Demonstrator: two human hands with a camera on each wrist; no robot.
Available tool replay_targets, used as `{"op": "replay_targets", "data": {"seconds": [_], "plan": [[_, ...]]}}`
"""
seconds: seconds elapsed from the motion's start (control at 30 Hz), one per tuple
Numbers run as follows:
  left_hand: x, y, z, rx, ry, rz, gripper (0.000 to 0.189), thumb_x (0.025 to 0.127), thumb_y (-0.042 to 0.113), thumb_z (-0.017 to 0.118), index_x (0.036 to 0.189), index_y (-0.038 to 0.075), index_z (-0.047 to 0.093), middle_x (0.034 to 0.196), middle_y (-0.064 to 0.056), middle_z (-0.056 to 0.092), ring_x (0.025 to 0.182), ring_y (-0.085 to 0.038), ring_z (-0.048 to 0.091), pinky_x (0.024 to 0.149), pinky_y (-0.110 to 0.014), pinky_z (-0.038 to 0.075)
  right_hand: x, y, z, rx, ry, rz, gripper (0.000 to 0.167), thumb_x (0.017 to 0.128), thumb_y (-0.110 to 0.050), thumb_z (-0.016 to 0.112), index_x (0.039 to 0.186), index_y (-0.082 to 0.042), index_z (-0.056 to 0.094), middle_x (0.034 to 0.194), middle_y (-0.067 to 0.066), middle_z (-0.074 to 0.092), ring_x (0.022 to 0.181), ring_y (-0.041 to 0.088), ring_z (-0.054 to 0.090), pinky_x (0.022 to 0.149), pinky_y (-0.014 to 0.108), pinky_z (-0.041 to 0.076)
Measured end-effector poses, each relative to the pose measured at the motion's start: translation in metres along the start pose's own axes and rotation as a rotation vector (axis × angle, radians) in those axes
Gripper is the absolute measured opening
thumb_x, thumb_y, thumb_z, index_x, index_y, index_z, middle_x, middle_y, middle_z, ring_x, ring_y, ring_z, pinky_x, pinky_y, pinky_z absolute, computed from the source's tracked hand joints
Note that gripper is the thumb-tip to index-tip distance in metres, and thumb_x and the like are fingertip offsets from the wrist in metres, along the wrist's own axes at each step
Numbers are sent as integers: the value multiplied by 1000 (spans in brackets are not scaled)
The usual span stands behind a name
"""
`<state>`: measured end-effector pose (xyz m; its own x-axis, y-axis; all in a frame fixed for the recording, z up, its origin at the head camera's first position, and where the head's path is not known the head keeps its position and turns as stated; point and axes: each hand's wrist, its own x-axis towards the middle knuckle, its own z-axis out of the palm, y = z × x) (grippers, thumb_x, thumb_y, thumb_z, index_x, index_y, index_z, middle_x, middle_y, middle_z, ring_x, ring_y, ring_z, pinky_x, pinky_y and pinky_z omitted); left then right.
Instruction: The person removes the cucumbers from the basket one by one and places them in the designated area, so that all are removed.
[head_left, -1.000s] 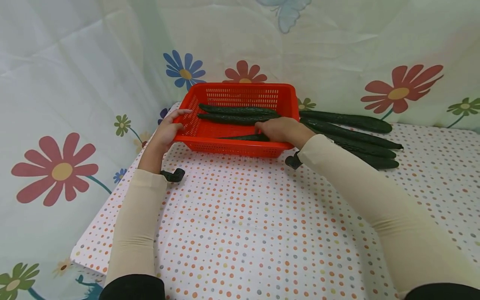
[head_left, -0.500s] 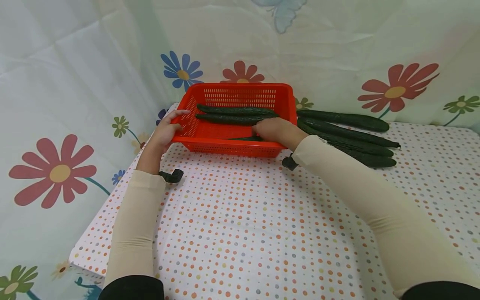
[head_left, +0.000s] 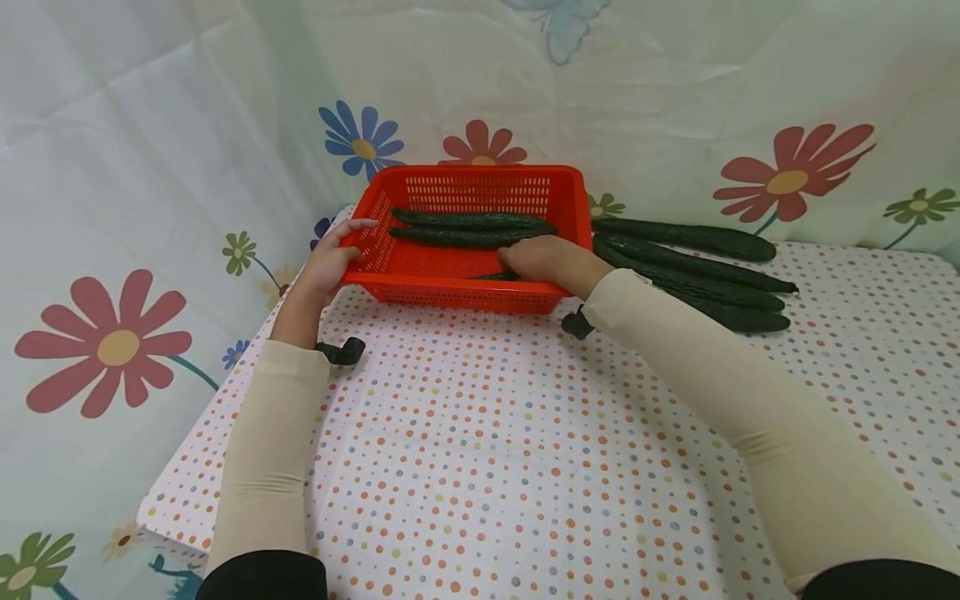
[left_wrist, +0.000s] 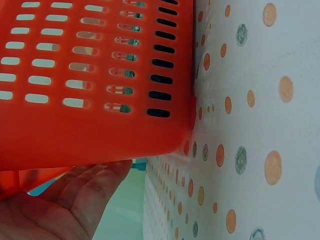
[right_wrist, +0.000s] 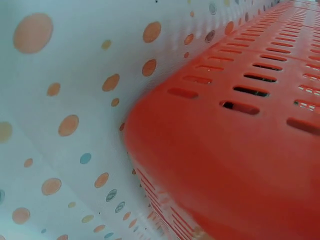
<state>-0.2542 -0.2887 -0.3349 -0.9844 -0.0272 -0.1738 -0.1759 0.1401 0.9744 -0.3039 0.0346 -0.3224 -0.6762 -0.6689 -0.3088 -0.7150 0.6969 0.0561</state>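
Observation:
A red plastic basket (head_left: 566, 179) with slotted walls stands near the back of the table. My left hand (head_left: 327, 260) holds its left rim; in the left wrist view the fingers (left_wrist: 100, 187) of that hand lie beside the basket wall. My right hand (head_left: 546, 260) reaches over the front right part of the rim and grips a dark green cucumber (head_left: 491, 276) inside. Only a short length of this cucumber shows; the front wall and the hand hide the rest. Two more cucumbers (head_left: 472, 220) lie side by side behind it in the basket.
Several long cucumbers (head_left: 705, 239) lie spread on the table to the right of the basket, partly behind the right forearm. The table wears a dotted cloth (head_left: 465, 450). A flower-printed curtain (head_left: 645, 108) hangs close behind the basket.
Less of the gripped cucumber shows above the basket's front rim, and my right hand has shifted slightly left. The left hand keeps its place on the rim. The whole view has drifted a little.

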Motion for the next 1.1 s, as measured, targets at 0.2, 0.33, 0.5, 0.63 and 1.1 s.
{"op": "replay_targets", "data": {"seconds": [0.2,0.33,0.5,0.63,1.1], "plan": [[2,0,1,-2,5,-6,52,97,-1,37,138,27,51,153,-7,35,125,-42,51,69,-23,60,-2,1,0,53,47,-2,19,99,-17,56,114,-6,56,99,11,64,90,27,58,92,42,53],[3,0,1,-11,0,-8,52,97,-1,36,138,26,51,155,-7,33,127,-42,49,69,-23,60,-2,2,0,126,79,-26,27,97,-23,59,119,-7,54,111,12,64,101,28,60,99,43,50],[3,-1,0,-9,0,-9,51,96,-1,36,136,26,52,155,-7,33,128,-41,48,70,-23,60,-1,3,1,209,99,-60,39,97,-25,61,130,-8,52,128,13,62,118,30,57,109,45,44],[3,-2,0,-4,7,-11,50,96,-1,36,135,27,52,155,-8,33,128,-41,49,70,-23,60,-2,2,1,248,128,-88,39,96,-26,62,131,-10,55,130,11,61,118,29,56,110,45,44],[1,0,1,5,12,-14,51,97,-1,36,136,28,52,154,-7,33,124,-38,50,70,-22,59,-11,3,-1,359,309,-128,39,92,-34,67,125,-12,61,122,5,63,110,22,57,106,40,47]]}}
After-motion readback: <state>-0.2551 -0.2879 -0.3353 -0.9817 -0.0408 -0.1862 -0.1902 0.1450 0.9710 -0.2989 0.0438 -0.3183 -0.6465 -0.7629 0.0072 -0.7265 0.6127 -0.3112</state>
